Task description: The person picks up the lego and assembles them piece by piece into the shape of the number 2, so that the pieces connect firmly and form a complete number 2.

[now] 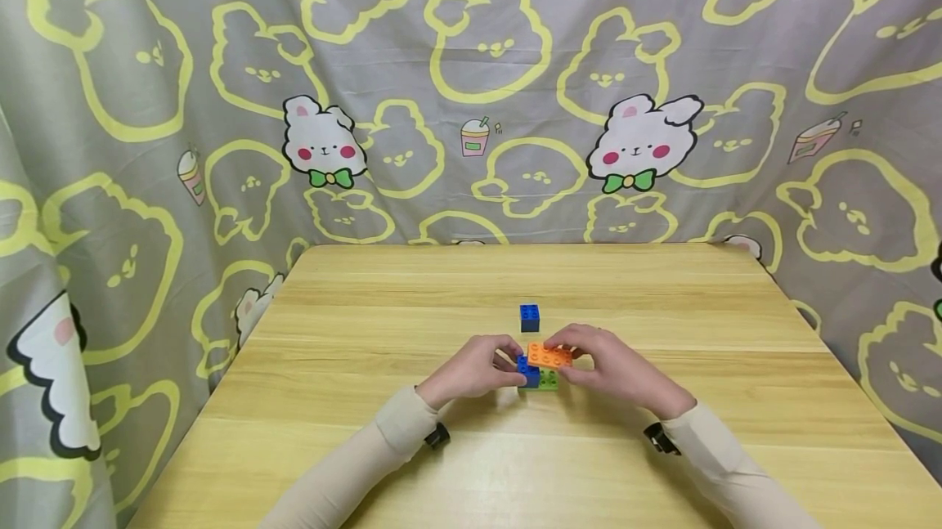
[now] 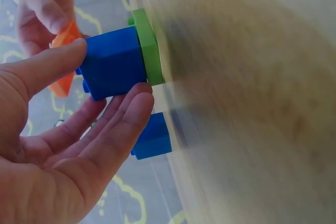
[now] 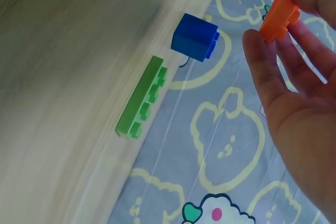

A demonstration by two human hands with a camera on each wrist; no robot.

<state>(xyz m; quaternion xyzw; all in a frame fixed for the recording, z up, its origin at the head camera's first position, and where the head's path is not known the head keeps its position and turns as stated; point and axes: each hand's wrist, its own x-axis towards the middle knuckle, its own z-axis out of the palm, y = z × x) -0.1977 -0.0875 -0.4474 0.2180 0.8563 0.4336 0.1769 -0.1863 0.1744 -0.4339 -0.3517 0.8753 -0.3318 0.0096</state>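
Plenty of open table (image 1: 353,325) to the left, right and near side of the brick stack (image 1: 540,374). Only thing in the way is the loose blue brick (image 1: 529,317) sitting just beyond it; the curtain (image 1: 471,87) closes off the far edge.

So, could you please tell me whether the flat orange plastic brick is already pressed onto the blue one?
Not yet: the flat orange plastic brick, held in the right hand, is tilted, one end lifted off the blue brick.
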